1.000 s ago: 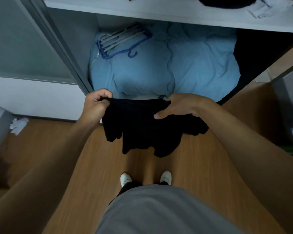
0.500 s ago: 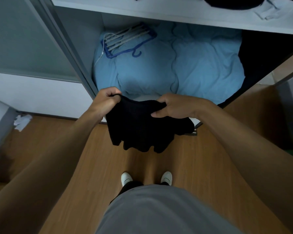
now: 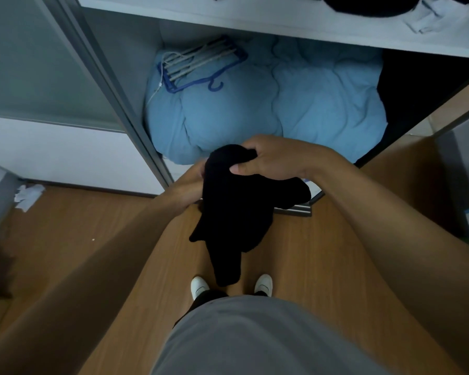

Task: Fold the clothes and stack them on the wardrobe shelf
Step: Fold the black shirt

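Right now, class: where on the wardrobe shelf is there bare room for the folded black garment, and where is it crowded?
The shelf is bare along its left and middle front. Its right end is crowded by a dark pile and a pale cloth. Both hands still hold the black garment.

Dim room, wooden floor (image 3: 98, 255), grey sliding wardrobe door (image 3: 38, 63), white wall (image 3: 65, 155), crumpled paper (image 3: 27, 194) in corner

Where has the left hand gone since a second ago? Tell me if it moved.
Yes. The left hand has moved right, away from the door frame and toward the right hand, bunching the black garment between them.
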Action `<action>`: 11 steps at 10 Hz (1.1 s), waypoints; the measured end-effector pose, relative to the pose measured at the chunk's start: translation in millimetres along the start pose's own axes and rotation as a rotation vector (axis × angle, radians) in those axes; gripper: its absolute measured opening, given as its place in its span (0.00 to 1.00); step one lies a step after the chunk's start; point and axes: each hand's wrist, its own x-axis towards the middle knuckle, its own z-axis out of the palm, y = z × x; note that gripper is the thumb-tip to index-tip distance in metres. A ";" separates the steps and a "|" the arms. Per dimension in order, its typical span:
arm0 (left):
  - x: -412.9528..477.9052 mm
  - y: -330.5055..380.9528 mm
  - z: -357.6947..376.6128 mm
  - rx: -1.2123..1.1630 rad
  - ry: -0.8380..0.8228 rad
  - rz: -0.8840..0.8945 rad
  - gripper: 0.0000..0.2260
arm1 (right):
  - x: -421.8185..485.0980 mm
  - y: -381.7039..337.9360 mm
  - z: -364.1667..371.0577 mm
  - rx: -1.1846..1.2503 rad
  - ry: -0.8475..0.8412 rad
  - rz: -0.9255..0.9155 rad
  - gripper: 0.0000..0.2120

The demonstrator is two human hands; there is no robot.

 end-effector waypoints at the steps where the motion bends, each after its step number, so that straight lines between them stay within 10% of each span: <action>1: -3.8 -0.4 10.7 -0.269 -0.007 -0.104 0.12 | 2.7 2.1 -1.3 -0.003 0.027 0.020 0.13; 3: -12.2 -23.4 5.9 -0.218 -0.250 0.050 0.25 | 12.3 6.9 -12.3 0.030 0.046 0.088 0.10; 4: -5.0 -22.3 11.5 0.060 -0.139 0.126 0.18 | 16.8 10.9 -16.7 0.109 0.070 0.156 0.10; 7: 8.9 -19.6 7.4 -0.162 0.207 0.120 0.11 | -5.2 54.6 -9.5 -0.078 -0.208 0.471 0.19; 11: 19.9 -22.1 -19.3 -0.251 0.077 -0.096 0.17 | -21.2 68.9 -12.8 0.994 0.220 0.202 0.03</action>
